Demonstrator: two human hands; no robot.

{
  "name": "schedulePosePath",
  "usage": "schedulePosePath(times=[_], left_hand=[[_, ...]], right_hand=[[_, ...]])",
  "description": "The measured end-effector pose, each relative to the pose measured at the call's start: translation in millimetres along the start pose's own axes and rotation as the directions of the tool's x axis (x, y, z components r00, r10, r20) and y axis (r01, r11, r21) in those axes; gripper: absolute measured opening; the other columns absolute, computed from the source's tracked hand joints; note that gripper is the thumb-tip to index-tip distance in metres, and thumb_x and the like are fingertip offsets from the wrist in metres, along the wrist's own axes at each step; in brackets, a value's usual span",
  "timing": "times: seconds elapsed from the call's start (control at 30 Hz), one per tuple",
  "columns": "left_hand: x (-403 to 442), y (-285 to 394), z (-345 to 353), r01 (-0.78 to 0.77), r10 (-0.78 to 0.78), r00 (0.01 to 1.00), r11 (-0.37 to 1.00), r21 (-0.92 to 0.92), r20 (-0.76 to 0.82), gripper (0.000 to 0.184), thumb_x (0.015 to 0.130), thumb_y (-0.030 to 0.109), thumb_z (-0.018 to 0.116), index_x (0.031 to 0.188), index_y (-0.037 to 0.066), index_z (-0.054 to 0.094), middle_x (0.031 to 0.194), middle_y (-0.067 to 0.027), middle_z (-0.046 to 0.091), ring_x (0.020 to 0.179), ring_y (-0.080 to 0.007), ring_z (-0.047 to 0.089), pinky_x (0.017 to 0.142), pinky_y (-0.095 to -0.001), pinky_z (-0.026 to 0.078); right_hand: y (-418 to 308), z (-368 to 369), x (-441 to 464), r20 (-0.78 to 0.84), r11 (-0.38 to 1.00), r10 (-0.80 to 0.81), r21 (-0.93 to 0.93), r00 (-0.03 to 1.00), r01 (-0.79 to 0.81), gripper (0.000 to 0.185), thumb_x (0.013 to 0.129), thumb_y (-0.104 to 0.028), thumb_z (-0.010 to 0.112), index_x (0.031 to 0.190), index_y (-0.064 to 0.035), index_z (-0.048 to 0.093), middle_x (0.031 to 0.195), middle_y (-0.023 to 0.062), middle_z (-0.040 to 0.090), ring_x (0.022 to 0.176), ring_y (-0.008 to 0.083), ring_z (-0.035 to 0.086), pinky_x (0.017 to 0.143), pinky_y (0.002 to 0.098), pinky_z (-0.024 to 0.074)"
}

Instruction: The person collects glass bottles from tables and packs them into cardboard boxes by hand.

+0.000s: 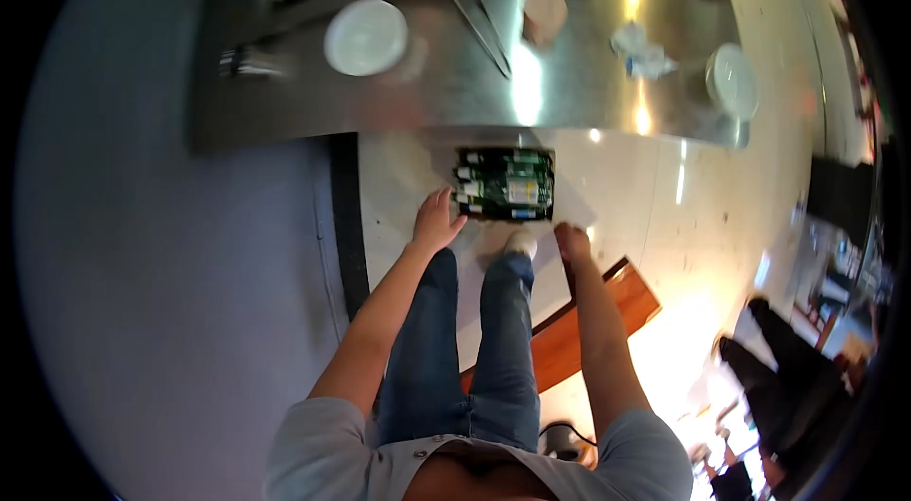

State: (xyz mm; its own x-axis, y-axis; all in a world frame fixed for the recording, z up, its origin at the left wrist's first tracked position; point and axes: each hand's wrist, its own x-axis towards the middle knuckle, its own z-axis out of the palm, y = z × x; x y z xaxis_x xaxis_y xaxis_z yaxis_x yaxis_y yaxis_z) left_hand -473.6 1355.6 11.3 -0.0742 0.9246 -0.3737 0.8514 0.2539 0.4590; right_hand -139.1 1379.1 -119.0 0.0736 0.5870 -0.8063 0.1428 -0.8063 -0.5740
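A dark crate [506, 159] filled with several green bottles lying side by side is on the floor just below the metal counter's front edge. Beside its left side is my left hand [437, 220], empty, with the fingers apart and reaching close to the bottle necks. My right hand [571, 242] is near the crate's lower right corner, with its fingers curled; what it holds, if anything, is too small to make out.
The metal counter [446, 93] bears a white bowl [366, 37], tongs [484, 22], a glass [251, 63] and another white container [732, 82]. A wooden bench [560, 347] stands behind my right arm. Another person in dark clothes [788, 378] is at the lower right.
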Motion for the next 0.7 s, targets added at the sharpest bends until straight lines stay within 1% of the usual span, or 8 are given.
schedulePosePath(times=[0.03,0.1,0.23,0.43,0.53,0.6,0.63,0.7], left_hand=[[-16,7,-23,0.152,-0.150,0.987,0.987,-0.045,0.048,0.071,0.082,0.034,0.066,0.137,0.000,0.036,0.131,-0.0238,0.045,0.123,-0.0385,0.042,0.103,-0.0435,0.036],[-38,3,-42,0.219,-0.221,0.975,0.968,-0.122,-0.009,0.066,0.082,0.033,0.064,0.134,0.000,0.040,0.128,-0.0224,0.048,0.119,-0.0379,0.046,0.100,-0.0421,0.040],[-58,5,-68,0.298,-0.323,0.943,0.927,-0.229,-0.078,0.060,0.082,0.032,0.064,0.130,-0.001,0.045,0.124,-0.0232,0.051,0.115,-0.0384,0.049,0.098,-0.0423,0.041],[-44,9,-125,0.176,-0.228,0.959,0.945,-0.277,-0.167,0.046,0.082,0.029,0.065,0.117,0.001,0.055,0.113,-0.0224,0.059,0.107,-0.0365,0.056,0.089,-0.0425,0.046],[-32,1,-162,0.099,-0.216,0.943,0.908,-0.408,-0.252,0.038,0.083,0.026,0.065,0.111,0.002,0.058,0.101,-0.0193,0.065,0.096,-0.0341,0.062,0.083,-0.0411,0.049],[-24,-5,-196,-0.021,-0.149,0.926,0.896,-0.443,-0.346,0.032,0.084,0.024,0.066,0.103,-0.001,0.062,0.083,-0.0135,0.068,0.072,-0.0247,0.067,0.067,-0.0325,0.053],[-21,-6,-215,-0.029,-0.133,0.934,0.896,-0.443,-0.331,0.032,0.084,0.024,0.066,0.103,-0.001,0.062,0.083,-0.0135,0.068,0.072,-0.0247,0.067,0.067,-0.0325,0.053],[-16,-6,-265,-0.017,-0.218,0.947,0.697,-0.717,-0.235,0.023,0.087,0.023,0.064,0.097,0.003,0.065,0.075,-0.0093,0.068,0.068,-0.0195,0.067,0.063,-0.0309,0.052]], right_hand=[[-31,2,-36,0.004,0.994,0.103,-0.049,0.995,-0.103,0.028,0.084,-0.035,0.059,0.077,-0.0082,0.062,0.062,0.0025,0.056,0.048,0.0115,0.049,0.043,0.0253,0.0390],[-62,4,-78,0.070,0.982,0.166,-0.101,0.984,-0.159,0.022,0.083,-0.030,0.060,0.089,-0.0089,0.062,0.074,0.0013,0.061,0.055,0.0100,0.052,0.043,0.0232,0.0394],[-104,9,-108,0.159,0.980,0.147,-0.154,0.976,-0.122,0.026,0.083,-0.030,0.060,0.099,-0.0088,0.061,0.083,0.0014,0.063,0.065,0.0106,0.055,0.052,0.0261,0.0434],[-175,23,-115,0.176,0.962,0.085,-0.269,0.981,-0.036,0.027,0.084,-0.029,0.057,0.105,-0.0122,0.062,0.094,0.0034,0.065,0.081,0.0179,0.061,0.069,0.0355,0.0467],[-209,36,-117,0.167,0.958,0.023,-0.285,0.986,0.026,0.030,0.086,-0.029,0.054,0.109,-0.0107,0.060,0.097,0.0047,0.066,0.085,0.0176,0.062,0.071,0.0355,0.0468],[-225,46,-123,0.141,0.975,-0.005,-0.221,0.990,0.036,0.030,0.085,-0.029,0.055,0.107,-0.0097,0.060,0.095,0.0047,0.066,0.084,0.0171,0.062,0.071,0.0348,0.0465],[-229,52,-126,0.124,0.978,-0.007,-0.208,0.992,0.033,0.029,0.085,-0.028,0.056,0.106,-0.0096,0.060,0.093,0.0043,0.067,0.083,0.0169,0.062,0.070,0.0347,0.0464],[-228,64,-130,0.081,0.981,0.010,-0.193,0.997,0.006,0.027,0.084,-0.028,0.057,0.104,-0.0098,0.061,0.091,0.0037,0.066,0.080,0.0169,0.062,0.069,0.0346,0.0463]])
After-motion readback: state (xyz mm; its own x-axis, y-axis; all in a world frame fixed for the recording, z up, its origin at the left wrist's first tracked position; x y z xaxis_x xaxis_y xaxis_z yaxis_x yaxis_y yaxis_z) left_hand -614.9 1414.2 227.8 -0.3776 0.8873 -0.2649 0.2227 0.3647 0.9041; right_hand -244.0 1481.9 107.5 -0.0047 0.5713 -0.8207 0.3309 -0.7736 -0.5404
